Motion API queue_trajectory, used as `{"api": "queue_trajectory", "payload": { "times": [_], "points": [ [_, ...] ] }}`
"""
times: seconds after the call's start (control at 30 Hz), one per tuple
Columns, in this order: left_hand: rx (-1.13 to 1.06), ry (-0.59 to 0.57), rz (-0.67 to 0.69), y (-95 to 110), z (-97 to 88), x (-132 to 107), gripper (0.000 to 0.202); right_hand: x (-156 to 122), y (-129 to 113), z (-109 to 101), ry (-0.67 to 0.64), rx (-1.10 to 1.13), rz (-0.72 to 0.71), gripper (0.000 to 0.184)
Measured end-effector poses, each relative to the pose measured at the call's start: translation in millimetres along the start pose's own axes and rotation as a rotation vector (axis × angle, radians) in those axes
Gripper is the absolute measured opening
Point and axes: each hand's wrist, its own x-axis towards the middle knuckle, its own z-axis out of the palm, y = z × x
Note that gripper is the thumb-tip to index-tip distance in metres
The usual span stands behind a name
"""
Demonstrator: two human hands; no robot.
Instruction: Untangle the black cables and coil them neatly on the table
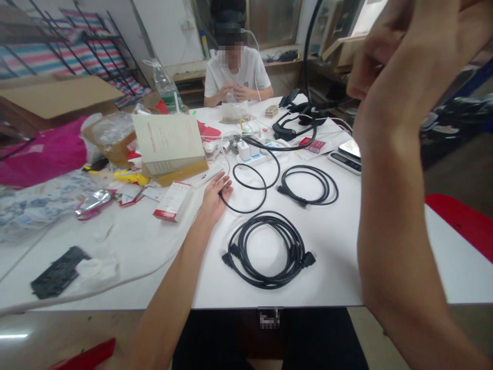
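Observation:
My left hand (216,195) rests on the white table (339,236) with its fingers pinching a thin black cable (250,180) that loops away toward a white power strip (254,154). My right hand (389,41) is raised close to the camera at the upper right, its fingers curled around the same or another black cable (307,61) that hangs down to the table; what it grips is partly hidden. A thick coiled black cable (268,249) lies in front of me. A second, smaller coil (309,186) lies to the right of the loop.
A person in a white shirt (234,72) sits across the table. A book (168,141), red-and-white boxes (173,201), plastic bags and a bottle (165,87) crowd the left. A black headset (296,121) and a scale (346,156) sit at the far right. A red chair (462,218) is right.

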Motion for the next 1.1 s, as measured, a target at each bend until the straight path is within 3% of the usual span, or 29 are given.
{"api": "queue_trajectory", "payload": {
  "times": [0.23, 0.43, 0.53, 0.63, 0.77, 0.9, 1.0, 1.1],
  "points": [
    [-0.041, 0.019, 0.021, -2, -4.0, 3, 0.023, -5, -26, 44, -0.122, -0.042, -0.067, 0.039],
    [-0.045, 0.009, 0.033, -1, -0.5, 0, 0.021, -3, -5, 122, -0.619, -0.166, -0.107, 0.039],
    [-0.01, 0.033, 0.03, -1, 1.0, 1, 0.017, -7, 1, 154, -0.741, -0.241, -0.065, 0.052],
    [0.002, 0.045, 0.016, 0, 2.6, -1, 0.02, -14, -1, 171, -0.849, -0.32, -0.058, 0.064],
    [-0.032, 0.013, 0.022, 3, 5.9, -4, 0.023, -19, -3, 178, -0.97, -0.4, -0.068, 0.044],
    [-0.064, -0.057, 0.018, 6, 7.4, -6, 0.026, -14, -3, 170, -0.964, -0.308, -0.063, 0.036],
    [-0.08, -0.109, 0.023, 6, 7.2, -8, 0.035, -7, -4, 152, -0.898, -0.155, 0.049, 0.042],
    [-0.048, -0.129, -0.022, 6, 8.0, -11, 0.041, -2, -7, 125, -0.713, -0.166, 0.147, 0.049]
  ]
}}
